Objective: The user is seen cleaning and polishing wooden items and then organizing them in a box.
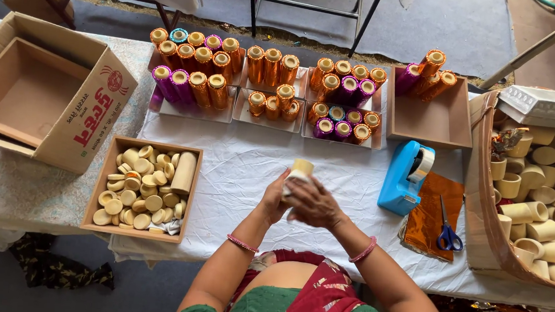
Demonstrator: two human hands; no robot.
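Tube (302, 166), a plain cream one, sits upright between both hands over the white cloth of the table (237, 166), just in front of the person's body. Going from big to small: a basket (478, 211) at the right edge is heaped with bare cream tubes, and an open cardboard box (38, 91) stands at the left. Along the far side, low trays (275, 106) carry many tubes already wrapped in orange, purple and blue foil, so a good share looks done while the basket suggests plenty remains. A wooden tray (100, 182) holds round cream caps. A blue tape dispenser (402, 179) stands beside orange foil (428, 214) and scissors (446, 232). The left hand (275, 199) curls around the tube's lower part; the right hand (317, 202) presses a pale strip against it, fingers closed.
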